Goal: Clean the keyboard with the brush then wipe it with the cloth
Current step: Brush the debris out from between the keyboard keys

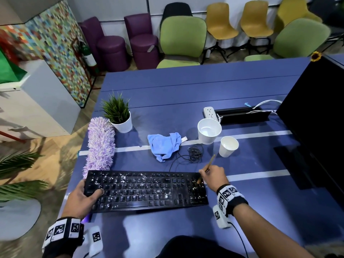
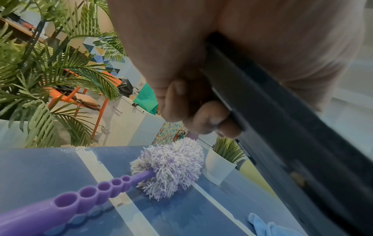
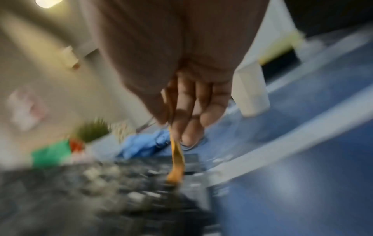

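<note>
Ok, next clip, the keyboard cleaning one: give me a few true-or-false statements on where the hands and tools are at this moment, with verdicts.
1. The right hand holds the brush with its tip on the right end of the keyboard. True.
2. The left hand rests flat on the table. False: it grips the keyboard's left end.
3. The cloth lies on the keys. False: it lies crumpled on the table beyond the keyboard.
4. White specks cover much of the keyboard's left and middle keys. True.
5. The duster lies on the table left of the cloth. True.
6. The two cups stand stacked. False: they stand side by side.
</note>
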A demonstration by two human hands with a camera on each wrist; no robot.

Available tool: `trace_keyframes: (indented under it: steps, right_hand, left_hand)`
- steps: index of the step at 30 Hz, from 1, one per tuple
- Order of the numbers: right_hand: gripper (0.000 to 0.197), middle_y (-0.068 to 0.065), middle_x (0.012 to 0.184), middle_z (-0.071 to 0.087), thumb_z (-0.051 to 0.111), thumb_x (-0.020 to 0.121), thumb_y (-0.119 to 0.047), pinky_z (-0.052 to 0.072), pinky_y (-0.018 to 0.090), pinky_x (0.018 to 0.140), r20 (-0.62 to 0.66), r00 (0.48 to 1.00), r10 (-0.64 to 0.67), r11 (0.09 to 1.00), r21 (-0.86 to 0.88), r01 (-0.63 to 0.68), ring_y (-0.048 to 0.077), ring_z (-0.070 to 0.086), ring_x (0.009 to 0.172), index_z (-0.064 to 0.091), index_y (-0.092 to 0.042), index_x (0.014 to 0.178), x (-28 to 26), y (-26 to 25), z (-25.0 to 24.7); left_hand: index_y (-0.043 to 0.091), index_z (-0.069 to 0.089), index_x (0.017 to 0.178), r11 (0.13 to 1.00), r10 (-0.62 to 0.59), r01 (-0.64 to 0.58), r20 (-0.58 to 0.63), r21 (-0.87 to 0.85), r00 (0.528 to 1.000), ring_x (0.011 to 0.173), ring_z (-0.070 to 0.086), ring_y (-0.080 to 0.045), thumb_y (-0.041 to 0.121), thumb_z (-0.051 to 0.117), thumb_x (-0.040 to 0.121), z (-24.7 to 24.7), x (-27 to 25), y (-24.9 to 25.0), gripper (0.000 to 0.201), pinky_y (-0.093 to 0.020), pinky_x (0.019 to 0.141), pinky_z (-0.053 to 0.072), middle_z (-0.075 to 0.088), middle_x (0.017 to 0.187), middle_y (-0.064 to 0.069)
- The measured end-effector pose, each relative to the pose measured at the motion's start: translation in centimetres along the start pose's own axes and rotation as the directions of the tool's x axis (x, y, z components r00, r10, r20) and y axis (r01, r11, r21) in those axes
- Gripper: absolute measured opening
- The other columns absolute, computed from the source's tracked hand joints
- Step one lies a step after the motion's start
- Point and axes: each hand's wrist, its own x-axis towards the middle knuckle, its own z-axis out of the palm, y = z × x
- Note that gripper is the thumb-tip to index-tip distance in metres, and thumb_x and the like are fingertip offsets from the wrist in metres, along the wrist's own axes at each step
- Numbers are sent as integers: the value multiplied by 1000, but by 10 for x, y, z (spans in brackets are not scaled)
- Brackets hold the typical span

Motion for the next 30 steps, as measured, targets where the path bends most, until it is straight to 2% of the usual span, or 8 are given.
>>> trace_keyframes:
  steps: [1,5,10,14,18,23,26,30]
  right_hand:
    - [31,5,66,71,63,88,-35,56,37,75,-47,999,2,1000,2,-2,26,69,77,65,-9,72,4,4,-1]
    - [18,7,67,74,69,87,-23,60,47,75,4,998,-65,985,157,63,19,71,64,68,-15,72,3,4,-3]
    - [23,3,67,73,66,89,-30,58,35,76,-13,999,-39,997,67,40,18,71,70,66,-20,68,0,1,-9]
    - [20,5,64,73,66,88,-26,61,39,69,94,993,-77,995,66,71,21,71,61,68,-12,74,1,-1,-7]
    - [21,-1,65,73,65,87,-32,58,33,78,-15,996,-87,996,-6,87,16,71,72,66,-23,69,8,2,-5]
    - [21,2,62,72,63,88,-26,60,32,73,65,993,-98,995,-11,98,17,70,62,66,-17,70,9,-2,-4]
    - [21,-1,63,71,64,88,-33,59,37,77,-8,995,-102,995,-12,102,17,70,71,66,-22,69,13,4,-2]
    - [20,1,59,71,64,88,-22,60,36,72,11,994,-113,992,55,112,15,70,58,65,-14,70,6,-4,-6]
  left_hand:
    - [7,56,112,1000,6,-6,-4,2,1000,82,56,-21,4,71,79,1,0,1,36,-31,77,37,64,94,-10]
    - [9,56,112,1000,17,-17,-12,8,1000,82,54,-20,4,71,80,1,-2,3,36,-30,78,36,61,93,-8]
    - [9,57,112,1000,8,-8,-10,14,1000,83,57,-21,6,72,79,1,3,-3,37,-33,78,39,64,94,-10]
    - [9,57,112,1000,10,-10,-15,21,1000,82,58,-21,7,73,79,1,4,-6,37,-33,78,40,64,92,-10]
    - [10,57,112,1000,14,-14,-5,28,1000,84,59,-22,8,73,78,0,5,-8,37,-33,79,40,65,93,-10]
    - [10,56,110,999,24,-24,-1,25,1000,84,58,-21,8,72,79,0,5,-7,35,-32,79,39,64,93,-10]
    - [10,56,111,999,30,-31,5,34,1000,83,57,-21,8,72,80,1,5,-4,35,-32,79,38,63,92,-9]
    - [9,56,110,999,30,-30,6,24,1000,83,57,-21,7,72,79,0,5,-7,35,-32,78,38,63,93,-9]
